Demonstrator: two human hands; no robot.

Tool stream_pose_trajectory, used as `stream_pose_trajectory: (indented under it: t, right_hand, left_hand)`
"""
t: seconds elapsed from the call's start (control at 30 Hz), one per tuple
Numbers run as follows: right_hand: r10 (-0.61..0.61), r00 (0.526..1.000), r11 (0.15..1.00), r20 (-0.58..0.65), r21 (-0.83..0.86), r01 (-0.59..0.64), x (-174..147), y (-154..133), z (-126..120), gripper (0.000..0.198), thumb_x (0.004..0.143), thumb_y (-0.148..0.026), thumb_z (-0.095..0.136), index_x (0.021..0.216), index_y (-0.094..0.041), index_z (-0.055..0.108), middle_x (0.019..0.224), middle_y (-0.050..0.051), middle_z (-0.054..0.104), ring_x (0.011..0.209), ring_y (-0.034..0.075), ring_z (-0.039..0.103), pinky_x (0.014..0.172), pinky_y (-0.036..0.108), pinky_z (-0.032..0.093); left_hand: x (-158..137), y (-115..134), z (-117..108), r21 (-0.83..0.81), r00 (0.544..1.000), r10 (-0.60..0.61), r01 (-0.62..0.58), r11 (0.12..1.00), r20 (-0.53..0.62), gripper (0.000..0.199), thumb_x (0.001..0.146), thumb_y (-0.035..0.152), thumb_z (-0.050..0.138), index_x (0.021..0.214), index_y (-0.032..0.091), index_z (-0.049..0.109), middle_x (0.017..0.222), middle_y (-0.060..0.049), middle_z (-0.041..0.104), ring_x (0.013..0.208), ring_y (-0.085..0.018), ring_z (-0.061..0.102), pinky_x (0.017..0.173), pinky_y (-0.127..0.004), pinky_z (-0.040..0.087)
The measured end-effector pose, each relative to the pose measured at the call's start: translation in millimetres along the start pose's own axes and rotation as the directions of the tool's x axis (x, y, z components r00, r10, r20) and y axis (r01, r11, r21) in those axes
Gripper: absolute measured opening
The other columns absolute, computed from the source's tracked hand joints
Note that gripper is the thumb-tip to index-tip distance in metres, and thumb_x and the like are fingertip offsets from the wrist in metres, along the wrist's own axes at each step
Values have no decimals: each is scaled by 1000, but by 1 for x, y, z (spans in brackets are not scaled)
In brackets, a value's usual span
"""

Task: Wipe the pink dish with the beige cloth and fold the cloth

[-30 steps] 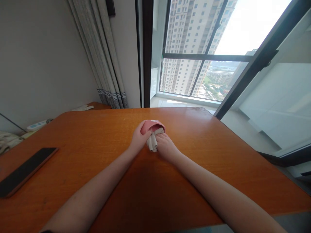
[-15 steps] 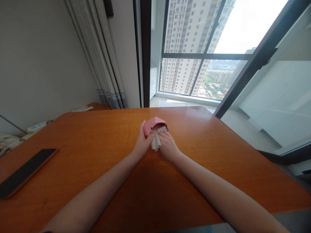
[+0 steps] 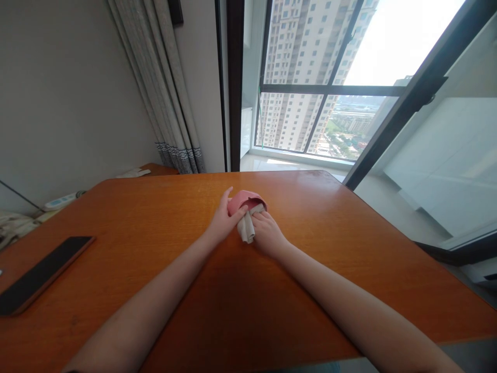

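A pink bowl-like container [image 3: 244, 198] is tipped on its side above the wooden table, its dark opening turned toward me. My left hand [image 3: 224, 220] grips its left side, the thumb over the near rim and a finger lifted off behind. A whitish cloth [image 3: 246, 228] is bunched at the opening and hangs down in front of it. My right hand [image 3: 267, 233] is closed on the cloth and presses it inside the rim on the right. The fingertips of my right hand are hidden in the cloth and the container.
The wooden table [image 3: 163, 217] stretches out all around my hands. A long dark flat object [image 3: 42, 274] like a phone lies at the left. Past the far edge are a grey curtain [image 3: 171, 103] and a dark-framed window [image 3: 295, 89]. A white remote-like thing [image 3: 62, 201] sits beyond the left edge.
The pink container has turned slightly and shifted a little left in my hands. One finger of my left hand has lifted away from it. My right hand stays on the cloth.
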State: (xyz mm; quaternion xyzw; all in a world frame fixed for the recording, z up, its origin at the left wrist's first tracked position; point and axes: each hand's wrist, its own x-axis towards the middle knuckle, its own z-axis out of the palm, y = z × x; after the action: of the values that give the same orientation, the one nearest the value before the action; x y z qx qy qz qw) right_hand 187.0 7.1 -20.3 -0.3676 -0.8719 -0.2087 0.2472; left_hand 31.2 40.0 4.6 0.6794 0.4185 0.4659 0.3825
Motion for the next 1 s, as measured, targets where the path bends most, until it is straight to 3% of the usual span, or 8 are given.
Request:
stream_pose_trajectory:
  t: [0.2,0.37,0.47,0.57,0.67,0.73,0.9,1.0]
  right_hand:
    - [-6,999,999,-42,53,8,0,-1,-1,18,82,-10,49,75,-15,64,72,6,59,72,19,46,72,33,34]
    - [-86,996,992,39,92,82,2,-1,-5,18,88,-15,47,94,-16,64,85,6,62,83,19,48,81,33,35]
    - [-84,996,995,38,57,82,2,-4,-1,17,87,-14,48,89,-16,65,81,6,62,80,19,48,79,34,34]
    - [-54,999,996,-2,65,54,-1,-3,2,15,83,-13,50,80,-17,64,75,5,61,75,19,47,75,33,33]
    - [102,992,992,-81,88,-95,-3,2,-1,12,80,-16,52,73,-16,62,74,7,61,74,19,47,72,33,33]
    - [181,975,980,-130,114,-166,-4,4,-3,13,80,-18,51,72,-16,62,74,8,61,73,20,48,71,33,33]
    - [224,961,964,-164,179,-195,-6,-3,1,17,82,-20,47,86,-14,62,81,10,63,75,21,50,73,34,37]
    - [200,970,962,-138,218,-168,-6,-4,3,17,81,-21,50,91,-13,61,90,11,64,83,22,52,80,35,38]
  left_hand:
    - [-1,-4,6,89,994,97,-92,992,-59,42,79,30,52,118,14,47,123,-10,53,117,-22,48,104,-37,33]
    - [8,6,-15,189,996,58,-71,979,73,44,74,25,55,116,13,50,120,-10,57,113,-24,52,101,-38,36]
    - [9,13,-22,222,986,53,-88,971,155,44,73,28,58,114,16,53,118,-8,58,111,-25,52,101,-38,37]
    - [6,11,-16,102,992,-10,-2,995,124,54,75,39,59,123,17,46,115,-9,59,104,-24,56,95,-38,42]
    - [0,6,-1,-182,988,-108,126,975,106,70,79,47,53,136,18,24,118,-12,55,94,-21,61,85,-36,48]
    - [-5,6,9,-291,985,-106,141,946,134,75,78,46,54,138,18,18,125,-14,52,99,-21,59,86,-36,48]
    - [-16,7,20,-204,995,-76,87,975,61,71,76,41,58,134,16,25,136,-14,42,123,-24,43,104,-36,33]
    - [-16,3,18,-167,995,-98,101,981,29,67,76,39,57,130,15,27,135,-14,41,123,-24,42,105,-36,31]
